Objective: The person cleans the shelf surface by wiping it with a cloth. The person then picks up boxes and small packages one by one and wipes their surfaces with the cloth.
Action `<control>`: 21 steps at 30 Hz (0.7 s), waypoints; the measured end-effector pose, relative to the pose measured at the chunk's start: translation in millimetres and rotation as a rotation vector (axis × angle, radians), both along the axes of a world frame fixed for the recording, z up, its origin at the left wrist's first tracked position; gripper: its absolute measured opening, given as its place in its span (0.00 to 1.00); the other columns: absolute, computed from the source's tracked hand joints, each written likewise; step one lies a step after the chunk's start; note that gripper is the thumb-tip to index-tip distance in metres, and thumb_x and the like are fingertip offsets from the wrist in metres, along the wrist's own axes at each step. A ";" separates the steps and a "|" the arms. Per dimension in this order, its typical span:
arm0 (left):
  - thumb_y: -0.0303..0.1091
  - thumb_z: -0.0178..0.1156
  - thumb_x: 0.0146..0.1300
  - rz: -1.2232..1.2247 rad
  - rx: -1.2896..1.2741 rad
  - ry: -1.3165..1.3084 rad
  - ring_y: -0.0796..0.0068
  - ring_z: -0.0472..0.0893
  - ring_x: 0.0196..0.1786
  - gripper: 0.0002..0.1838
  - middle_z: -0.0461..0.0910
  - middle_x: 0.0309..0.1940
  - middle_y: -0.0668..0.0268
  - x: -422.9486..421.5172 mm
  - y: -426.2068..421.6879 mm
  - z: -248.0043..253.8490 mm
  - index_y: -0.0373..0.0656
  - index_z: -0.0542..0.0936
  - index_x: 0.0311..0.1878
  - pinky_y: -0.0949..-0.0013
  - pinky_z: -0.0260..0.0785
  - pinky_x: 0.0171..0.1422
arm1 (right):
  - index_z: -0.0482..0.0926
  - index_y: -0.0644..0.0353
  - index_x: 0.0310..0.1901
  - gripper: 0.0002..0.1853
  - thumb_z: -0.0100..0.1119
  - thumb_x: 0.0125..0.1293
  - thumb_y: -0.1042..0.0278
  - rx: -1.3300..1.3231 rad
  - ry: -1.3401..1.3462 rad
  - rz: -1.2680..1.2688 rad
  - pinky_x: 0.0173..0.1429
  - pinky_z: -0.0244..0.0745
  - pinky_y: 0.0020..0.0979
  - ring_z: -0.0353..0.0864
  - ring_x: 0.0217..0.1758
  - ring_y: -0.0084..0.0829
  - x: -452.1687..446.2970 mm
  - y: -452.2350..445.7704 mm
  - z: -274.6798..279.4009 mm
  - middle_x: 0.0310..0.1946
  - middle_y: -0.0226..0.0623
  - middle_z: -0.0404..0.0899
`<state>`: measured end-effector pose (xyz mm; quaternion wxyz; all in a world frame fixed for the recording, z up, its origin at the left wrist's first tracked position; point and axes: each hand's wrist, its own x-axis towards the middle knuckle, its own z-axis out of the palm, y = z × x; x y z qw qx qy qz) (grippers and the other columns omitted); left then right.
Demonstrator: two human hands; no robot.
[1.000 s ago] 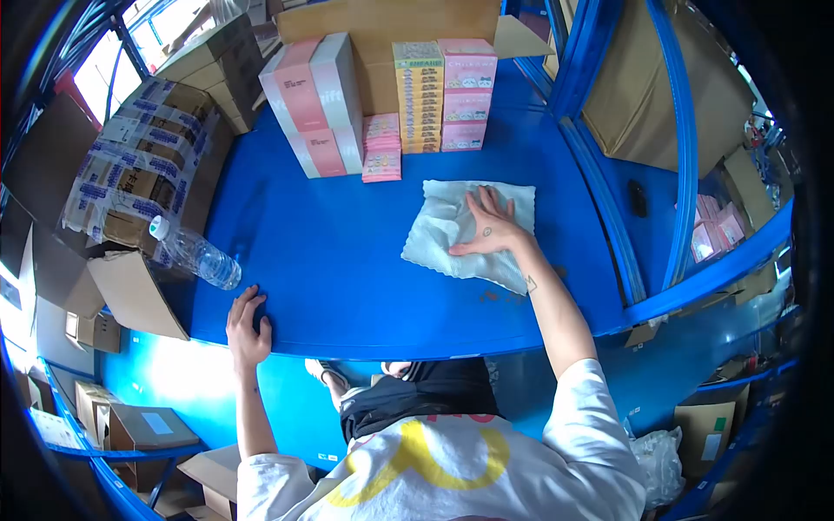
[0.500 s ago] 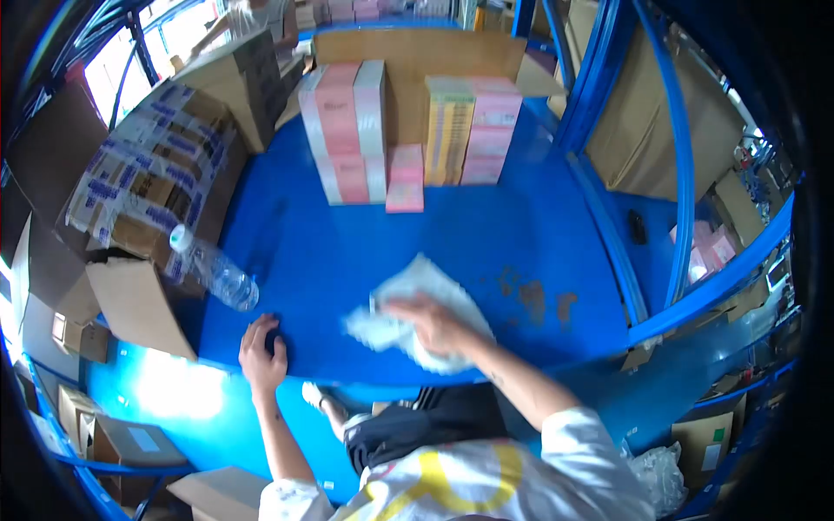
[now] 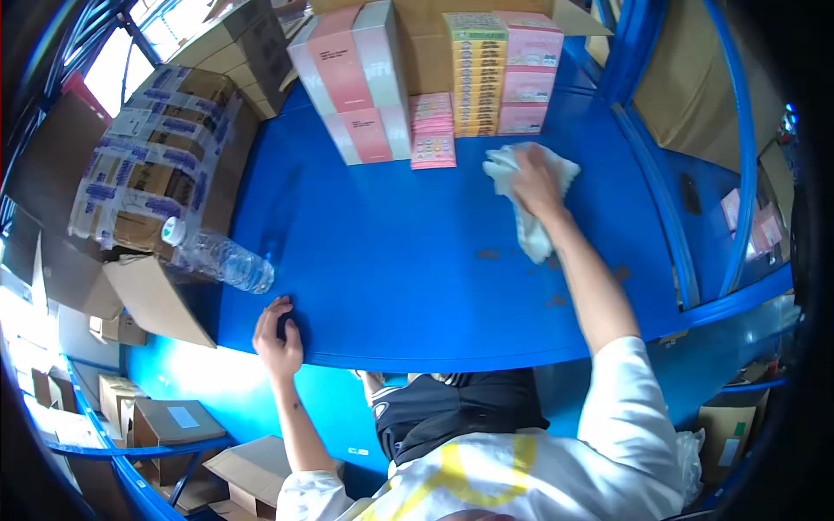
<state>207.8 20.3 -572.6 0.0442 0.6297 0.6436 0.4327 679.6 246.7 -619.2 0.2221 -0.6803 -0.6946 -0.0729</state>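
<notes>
While the right hand [image 3: 537,184] is on a thin white crumpled cloth [image 3: 533,236] right of centre in the frame, the left hand [image 3: 280,346] rests at the near edge of the smooth blue tabletop [image 3: 373,247], lower left of centre. Right hand blurred: palm down over the cloth's upper part, can't tell how far the fingers are open or whether they pinch the cloth or just press it. Cloth spreads out either side of the hand, one narrow end hanging toward the bottom of the frame, along the forearm. Left hand empty, fingers loosely bent, partly open, thumb apart from them.

Brown stains [image 3: 556,301] on the tabletop, below the cloth and around the right forearm. Clear plastic bottle with a white-and-green cap [image 3: 228,262] above and left of the left hand, apart from it, cap toward upper left; can't tell if upright or lying. Beyond it, upper left, brown carton wrapped in purple-printed tape [image 3: 161,161].

Top centre, left to right: tall pink-and-white boxes [image 3: 343,65], small pink packets [image 3: 433,143], stack of thin yellow boxes [image 3: 478,82], stack of pink boxes [image 3: 527,87]. Cloth is just below the last two. Brown cardboard [image 3: 426,48] behind the row. Blue metal posts [image 3: 743,130] at right.
</notes>
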 end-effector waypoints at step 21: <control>0.21 0.54 0.52 0.008 0.028 -0.044 0.58 0.82 0.48 0.13 0.84 0.47 0.57 0.9 8.3 -5.6 0.36 0.82 0.41 0.65 0.72 0.55 | 0.88 0.56 0.42 0.21 0.55 0.48 0.84 -0.249 0.590 0.526 0.57 0.77 0.30 0.83 0.51 0.41 -52.2 -33.5 30.6 0.50 0.38 0.84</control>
